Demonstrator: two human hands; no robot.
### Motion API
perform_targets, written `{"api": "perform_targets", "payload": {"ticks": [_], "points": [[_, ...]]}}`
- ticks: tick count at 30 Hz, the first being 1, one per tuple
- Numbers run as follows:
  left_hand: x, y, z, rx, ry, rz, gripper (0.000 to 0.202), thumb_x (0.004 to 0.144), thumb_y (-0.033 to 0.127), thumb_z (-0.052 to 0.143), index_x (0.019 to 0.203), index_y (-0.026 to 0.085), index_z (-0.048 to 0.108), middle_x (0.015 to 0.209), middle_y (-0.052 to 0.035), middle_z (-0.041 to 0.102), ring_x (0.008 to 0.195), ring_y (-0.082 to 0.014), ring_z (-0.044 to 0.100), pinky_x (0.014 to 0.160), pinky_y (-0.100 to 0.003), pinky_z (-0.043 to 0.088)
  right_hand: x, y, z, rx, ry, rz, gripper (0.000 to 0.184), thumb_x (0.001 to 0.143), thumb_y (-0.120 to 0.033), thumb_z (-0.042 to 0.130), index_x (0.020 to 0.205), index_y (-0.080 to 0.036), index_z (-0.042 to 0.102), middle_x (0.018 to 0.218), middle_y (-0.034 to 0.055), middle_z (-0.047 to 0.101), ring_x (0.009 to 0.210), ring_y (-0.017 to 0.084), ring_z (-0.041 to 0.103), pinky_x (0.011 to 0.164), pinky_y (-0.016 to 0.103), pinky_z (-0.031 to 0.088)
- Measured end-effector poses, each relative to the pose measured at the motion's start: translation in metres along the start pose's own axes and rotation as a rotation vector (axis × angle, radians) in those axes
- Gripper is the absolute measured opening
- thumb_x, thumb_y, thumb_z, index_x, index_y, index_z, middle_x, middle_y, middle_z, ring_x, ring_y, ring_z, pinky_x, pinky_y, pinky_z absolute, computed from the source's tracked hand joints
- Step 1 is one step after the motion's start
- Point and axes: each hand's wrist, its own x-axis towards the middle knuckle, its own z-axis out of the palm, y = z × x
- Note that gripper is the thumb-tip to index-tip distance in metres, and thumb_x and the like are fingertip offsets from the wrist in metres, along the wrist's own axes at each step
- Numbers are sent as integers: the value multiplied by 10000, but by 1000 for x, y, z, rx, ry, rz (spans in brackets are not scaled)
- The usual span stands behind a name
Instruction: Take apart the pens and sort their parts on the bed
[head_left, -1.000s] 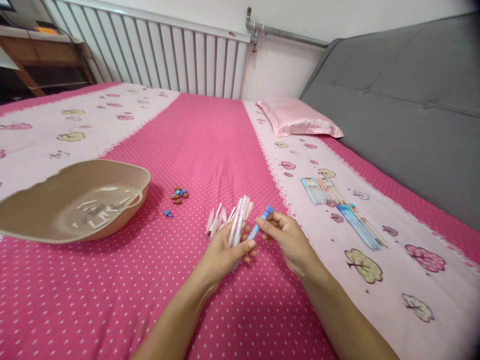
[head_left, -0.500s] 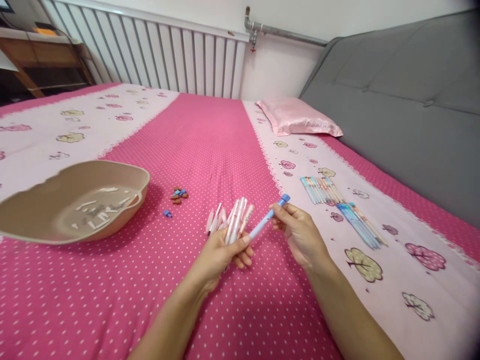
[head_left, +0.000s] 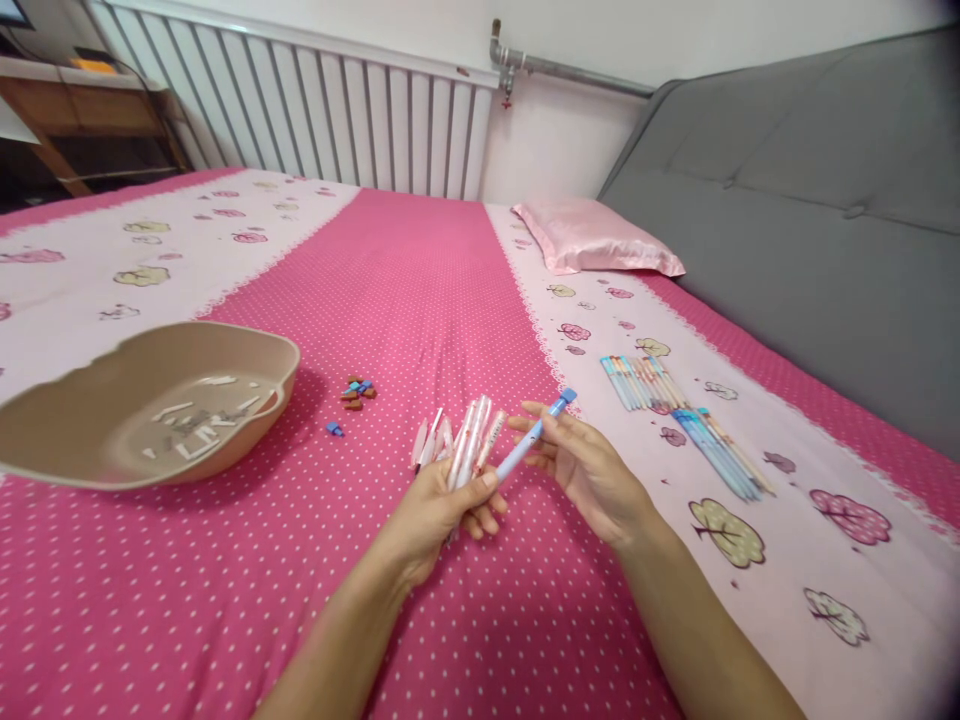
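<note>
At nine o'clock, the tan basin [head_left: 135, 372] contains loose white and grey pieces [head_left: 199, 440]. At six, my left fingers [head_left: 476, 494] clasp pale pens [head_left: 472, 440] and the blue pen [head_left: 519, 450] by its lower end. Near five, my right fingers [head_left: 567, 432] lie along its capped half; grip undetermined. I advise pinching it securely before the left fingers ease.

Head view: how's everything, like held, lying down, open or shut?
Left hand: closed on pale pens.
Blue pen: tilted, blue end up, held.
Right hand: at the blue pen, grip unclear.
Basin: upright, holding white bits.
Small blue and brown bits: lying loose.
Pens at right: in two groups.
Pillow: lying flat.
Valve: too small to tell.
</note>
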Motion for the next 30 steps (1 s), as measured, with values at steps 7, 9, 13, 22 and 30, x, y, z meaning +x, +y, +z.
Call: {"api": "perform_targets", "payload": {"ticks": [7, 9, 13, 22, 30], "points": [[0, 1, 1, -4, 8, -4, 222, 726, 282, 668, 778, 84, 584, 621, -42, 640, 440, -52, 540, 415, -145, 383, 4, 5, 0, -25, 70, -92, 215, 612, -283, 765, 733, -170, 627, 704, -34, 554, 672, 82, 504, 685, 229, 417], [0, 1, 1, 2, 6, -5, 227, 726, 290, 667, 758, 80, 588, 619, -47, 639, 438, -52, 535, 418, -147, 386, 4, 4, -1, 4, 68, -85, 226, 595, -251, 773, 752, -169, 632, 720, -31, 572, 686, 81, 516, 695, 223, 417], [-1, 2, 0, 17, 7, 2, 246, 725, 313, 662, 750, 77, 597, 637, -61, 647, 444, -59, 536, 439, -162, 410, 3, 1, -3, 39, 42, -53, 314, 593, -190, 762, 876, -182, 626, 788, -9, 640, 758, 100, 559, 735, 227, 419], [-1, 2, -2, 54, 23, 11, 249, 727, 314, 656, 743, 72, 600, 647, -71, 649, 449, -65, 534, 463, -182, 430, 2, -4, -4, 6, 15, -17, 350, 646, -226, 713, 976, -213, 597, 967, 17, 636, 903, 146, 556, 771, 274, 423], [-1, 1, -3, 36, 11, -2, 238, 724, 303, 664, 788, 88, 585, 643, -52, 652, 444, -58, 535, 439, -162, 401, 4, 3, -3, -27, 83, -42, 339, 591, -242, 771, 876, -192, 595, 700, -42, 594, 681, 92, 536, 678, 228, 402]]}}
